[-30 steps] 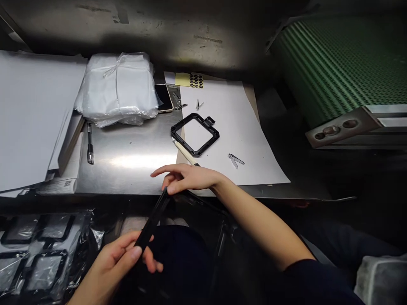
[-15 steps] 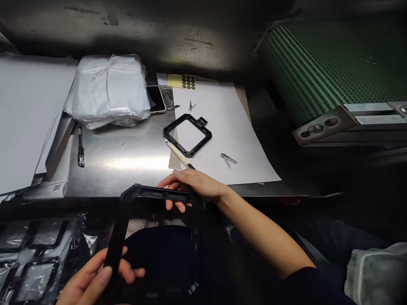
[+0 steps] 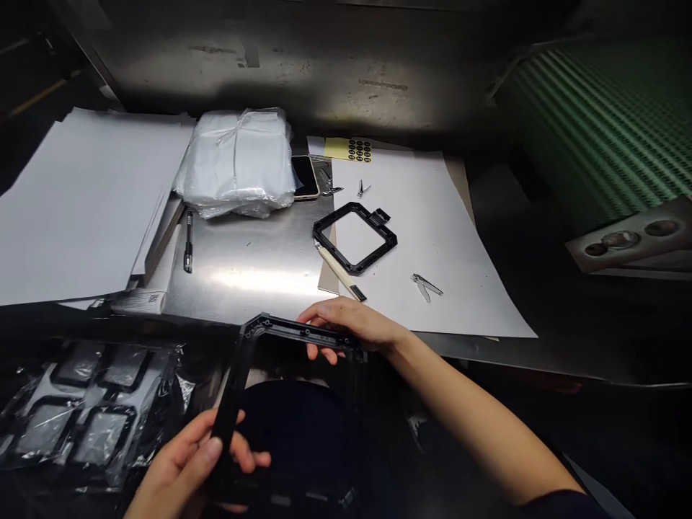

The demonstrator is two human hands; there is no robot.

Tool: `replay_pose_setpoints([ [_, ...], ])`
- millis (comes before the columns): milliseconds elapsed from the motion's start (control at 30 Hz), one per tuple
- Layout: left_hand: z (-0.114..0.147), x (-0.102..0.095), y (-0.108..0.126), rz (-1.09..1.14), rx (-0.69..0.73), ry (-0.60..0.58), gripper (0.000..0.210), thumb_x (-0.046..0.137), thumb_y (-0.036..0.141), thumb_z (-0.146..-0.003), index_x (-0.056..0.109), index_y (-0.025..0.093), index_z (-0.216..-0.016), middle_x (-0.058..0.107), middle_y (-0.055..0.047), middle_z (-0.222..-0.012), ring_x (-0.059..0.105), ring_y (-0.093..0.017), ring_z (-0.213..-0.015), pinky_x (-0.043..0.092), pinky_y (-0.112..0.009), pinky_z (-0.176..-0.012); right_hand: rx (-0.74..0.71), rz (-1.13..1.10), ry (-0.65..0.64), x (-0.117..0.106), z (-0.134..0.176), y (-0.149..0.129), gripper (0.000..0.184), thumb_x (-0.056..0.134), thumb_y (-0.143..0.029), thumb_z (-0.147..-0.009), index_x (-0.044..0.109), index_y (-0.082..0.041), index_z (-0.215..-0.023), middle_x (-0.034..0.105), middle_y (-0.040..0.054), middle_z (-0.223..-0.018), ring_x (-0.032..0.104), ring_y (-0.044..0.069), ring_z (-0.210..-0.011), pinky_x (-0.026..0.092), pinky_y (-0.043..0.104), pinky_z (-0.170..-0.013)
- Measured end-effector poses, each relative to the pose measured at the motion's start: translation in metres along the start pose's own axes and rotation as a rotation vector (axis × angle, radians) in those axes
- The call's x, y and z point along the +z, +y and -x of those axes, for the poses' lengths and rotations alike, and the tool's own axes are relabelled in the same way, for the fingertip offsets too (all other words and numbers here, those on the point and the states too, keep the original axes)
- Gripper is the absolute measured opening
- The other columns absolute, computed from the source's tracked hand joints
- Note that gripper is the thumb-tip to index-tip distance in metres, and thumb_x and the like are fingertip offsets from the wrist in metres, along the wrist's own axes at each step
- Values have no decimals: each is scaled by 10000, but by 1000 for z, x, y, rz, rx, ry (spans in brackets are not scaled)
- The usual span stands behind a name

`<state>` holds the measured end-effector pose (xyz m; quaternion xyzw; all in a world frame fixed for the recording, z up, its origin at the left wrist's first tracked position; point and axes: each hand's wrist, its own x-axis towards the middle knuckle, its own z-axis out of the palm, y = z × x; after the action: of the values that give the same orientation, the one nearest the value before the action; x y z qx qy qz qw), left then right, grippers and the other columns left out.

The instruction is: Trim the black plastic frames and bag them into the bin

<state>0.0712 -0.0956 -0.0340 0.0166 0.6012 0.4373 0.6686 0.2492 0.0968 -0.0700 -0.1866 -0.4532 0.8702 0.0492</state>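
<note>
A black plastic frame (image 3: pixel 292 330) with cut corners is held up below the table's front edge. My left hand (image 3: pixel 187 458) grips its left side, thumb in front and fingers behind. At the far top side, my right hand (image 3: pixel 351 324) is closed around the rim. The frame's lower part blends into dark clothing. On white paper beyond my hands lies a second black frame (image 3: pixel 331 249) with a small clip at one corner. A cream-handled tool (image 3: pixel 340 270) lies against it. To the right rests a nail clipper (image 3: pixel 427 285), unfolded; a smaller clipper (image 3: pixel 362 189) lies farther back.
A bundle of clear plastic bags (image 3: pixel 238 162) sits left of a phone (image 3: pixel 306 177). Paper sheets (image 3: pixel 97 202) and a pen (image 3: pixel 189 241) lie farther left. Bagged black frames (image 3: pixel 81 411) are at lower left. A green conveyor belt (image 3: pixel 610 130) stands at right. A yellow sticker sheet (image 3: pixel 338 148) lies behind.
The view has swung left, so the table's things sit farther right in the picture. Both hands keep their grip on the black frame, whose inner rim shows a little more clearly.
</note>
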Motion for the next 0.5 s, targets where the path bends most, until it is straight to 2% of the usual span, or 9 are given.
replay_pose_setpoints([
  [67, 1, -4, 2, 25, 30, -39, 269, 630, 394, -613, 653, 196, -793, 647, -36, -537, 641, -285, -722, 466, -252, -418, 17, 13, -12, 0, -3, 0, 287, 519, -326, -766, 540, -104, -947, 625, 32, -689, 526, 56, -458, 370, 155, -399],
  [133, -1, -11, 3, 18, 72, -64, 375, 514, 494, -672, 660, 179, -814, 658, -61, -570, 638, -289, -715, 499, -314, -522, 16, 60, -18, -1, -7, 0, 264, 539, -284, -754, 545, -105, -947, 612, 28, -705, 503, 43, -457, 369, 160, -420],
  [200, -10, -19, 3, -58, 219, 0, 349, 459, 462, -727, 637, 219, -904, 689, -75, -783, 614, -275, -831, 487, -354, -698, 7, 181, -27, -2, -14, 2, 255, 485, -293, -788, 548, -108, -953, 602, 35, -730, 475, 32, -445, 357, 164, -420],
  [267, -26, -26, 4, -246, 531, 116, 302, 539, 320, -720, 567, 314, -1020, 560, -31, -1161, 484, -254, -1071, 393, -371, -878, 9, 329, -36, -1, -25, 4, 286, 421, -320, -816, 544, -114, -972, 602, 45, -750, 453, 31, -424, 337, 165, -393],
  [333, -46, -31, 8, -536, 946, 142, 335, 567, 219, -705, 560, 352, -1013, 403, 23, -1312, 313, -245, -1207, 250, -414, -983, 7, 463, -33, 2, -41, 6, 327, 379, -357, -826, 556, -116, -959, 615, 52, -737, 453, 43, -407, 335, 171, -371],
  [367, -55, -34, 13, -687, 1131, 103, 253, 548, 228, -721, 596, 323, -950, 433, 10, -1288, 297, -251, -1215, 198, -450, -998, -3, 523, -22, 3, -50, 6, 340, 373, -372, -825, 573, -117, -928, 622, 51, -719, 467, 53, -410, 348, 179, -377],
  [433, -70, -41, 28, -909, 1387, 11, 124, 499, 249, -756, 621, 250, -774, 604, -33, -1070, 371, -253, -1169, 181, -498, -991, -51, 657, 55, 5, -71, 0, 323, 402, -376, -811, 605, -129, -852, 630, 47, -709, 525, 86, -486, 402, 207, -454],
  [500, -76, -51, 46, -967, 1460, -2, 65, 523, 230, -740, 574, 224, -700, 654, -14, -802, 465, -231, -1083, 210, -484, -987, -138, 817, 224, 1, -93, -15, 256, 442, -336, -798, 610, -144, -822, 627, 54, -776, 562, 130, -650, 429, 254, -600],
])
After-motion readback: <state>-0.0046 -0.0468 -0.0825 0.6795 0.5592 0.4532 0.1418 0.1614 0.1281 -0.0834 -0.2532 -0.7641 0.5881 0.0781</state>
